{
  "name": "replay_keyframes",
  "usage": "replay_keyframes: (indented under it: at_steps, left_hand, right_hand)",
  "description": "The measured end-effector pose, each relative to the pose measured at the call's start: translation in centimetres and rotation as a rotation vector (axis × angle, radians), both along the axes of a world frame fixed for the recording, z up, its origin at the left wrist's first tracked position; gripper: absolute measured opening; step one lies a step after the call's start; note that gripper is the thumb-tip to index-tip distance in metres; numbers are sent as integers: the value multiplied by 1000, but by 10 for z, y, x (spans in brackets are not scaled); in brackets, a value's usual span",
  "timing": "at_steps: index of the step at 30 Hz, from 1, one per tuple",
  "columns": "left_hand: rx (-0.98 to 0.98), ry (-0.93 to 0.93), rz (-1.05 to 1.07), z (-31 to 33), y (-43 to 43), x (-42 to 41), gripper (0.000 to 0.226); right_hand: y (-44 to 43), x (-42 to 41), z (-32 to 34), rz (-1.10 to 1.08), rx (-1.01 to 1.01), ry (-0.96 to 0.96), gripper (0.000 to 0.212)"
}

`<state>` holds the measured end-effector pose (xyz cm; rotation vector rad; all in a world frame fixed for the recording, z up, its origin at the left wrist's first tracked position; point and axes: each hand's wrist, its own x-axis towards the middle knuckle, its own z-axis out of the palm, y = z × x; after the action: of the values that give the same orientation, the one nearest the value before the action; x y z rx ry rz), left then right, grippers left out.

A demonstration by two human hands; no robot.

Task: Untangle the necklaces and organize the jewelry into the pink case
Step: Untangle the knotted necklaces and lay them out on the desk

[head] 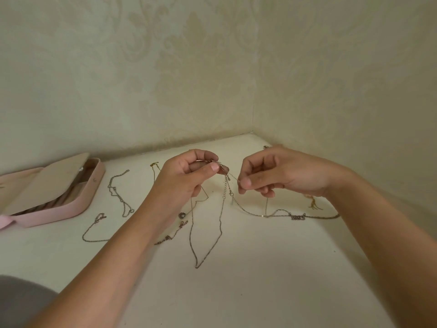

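My left hand (186, 178) pinches the top of a tangle of thin silver necklaces (224, 183) lifted above the white surface. My right hand (272, 174) pinches a strand of the same tangle a little to the right. One long loop (205, 245) hangs down from the tangle onto the surface. Another chain with a number pendant (298, 217) trails to the right. The pink case (54, 192) lies open at the far left, with its flap raised.
Loose chains lie on the white surface (260, 268): one (119, 192) beside the case, one (94, 229) in front of it, a short one (173, 234) and a small ring-like piece (182, 215) under my left wrist. A gold piece (313, 203) lies by the right wall.
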<state>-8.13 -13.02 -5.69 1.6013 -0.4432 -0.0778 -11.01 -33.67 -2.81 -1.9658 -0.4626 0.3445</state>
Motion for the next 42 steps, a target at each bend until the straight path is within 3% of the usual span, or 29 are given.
replay_keyframes:
  at_steps: [4,7,12,16,28,30,34,42]
  left_hand:
    - [-34,10,-20,2,0,-1,5]
    - [-25,21,-28,3,1,-1,20]
    - [-6,28,-36,3,-1,-2,21]
    - [4,20,-48,1,0,0,22]
    - [-37,-19,-73,0,0,0,18]
    - [-40,-31,-64,1,0,0,16]
    - [-7,-46,-83,1,-1,-1,19]
    - [-84,-20,-105,-2,0,3,14]
  right_hand:
    - [3,-2,2,-73,42,-57,25]
    - [5,-2,5,-188,26,-148,27]
    - [9,-1,3,-271,57,-289,7]
    - [9,3,-2,-261,-12,-355,12]
    - [12,2,-1,-167,212,-190,12]
    - [14,2,0,-196,183,-186,9]
    - [18,-1,1,-275,118,-206,25]
    - [20,1,-2,-330,76,-232,6]
